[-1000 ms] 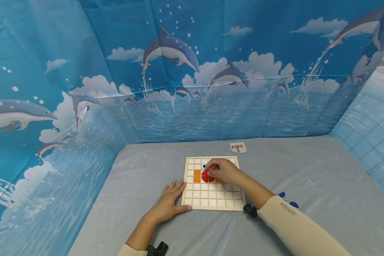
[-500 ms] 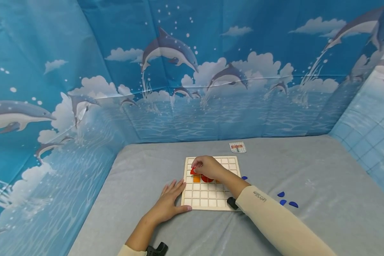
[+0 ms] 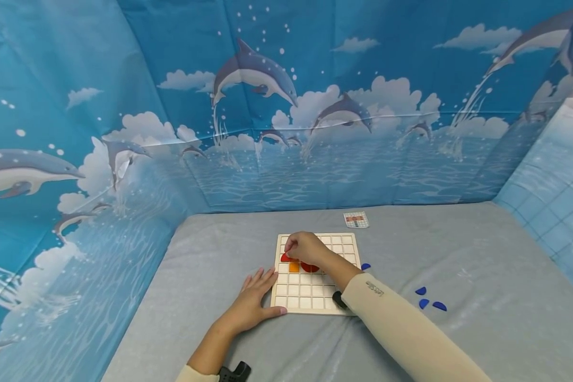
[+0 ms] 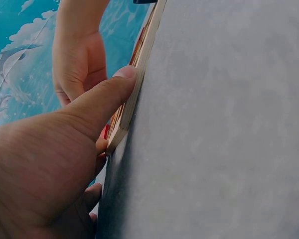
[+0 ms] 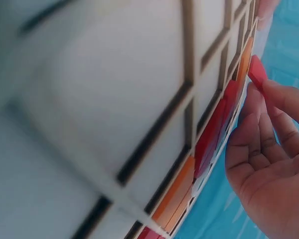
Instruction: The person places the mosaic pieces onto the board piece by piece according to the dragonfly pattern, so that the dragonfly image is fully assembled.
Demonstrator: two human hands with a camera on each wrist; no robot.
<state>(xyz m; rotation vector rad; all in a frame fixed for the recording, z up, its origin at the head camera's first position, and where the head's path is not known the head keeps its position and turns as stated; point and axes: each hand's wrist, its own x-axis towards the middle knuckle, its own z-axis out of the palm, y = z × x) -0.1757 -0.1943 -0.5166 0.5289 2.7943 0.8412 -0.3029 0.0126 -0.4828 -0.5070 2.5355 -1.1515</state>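
A pale wooden grid board (image 3: pixel 305 302) lies on the grey cloth. My right hand (image 3: pixel 307 248) is over its upper left part and pinches a small red tile (image 5: pixel 257 70) between thumb and fingers. That tile is just above the grid, beside an orange tile (image 3: pixel 294 267). Red tiles forming a rounded shape (image 3: pixel 309 268) sit in the middle cells, partly hidden by my right hand and forearm. My left hand (image 3: pixel 250 302) rests flat with spread fingers at the board's left edge, its thumb (image 4: pixel 124 72) against the near edge.
Several blue rounded tiles (image 3: pixel 424 303) lie on the cloth to the right, one of them (image 3: pixel 365 266) close to the board's right edge. A small printed pattern card (image 3: pixel 356 219) lies behind the board. A dolphin-printed curtain (image 3: pixel 286 175) closes off the back and sides.
My right hand has moved left, from the middle of the board to its upper left, with the red tile, then come slightly lower. The left hand keeps its place.
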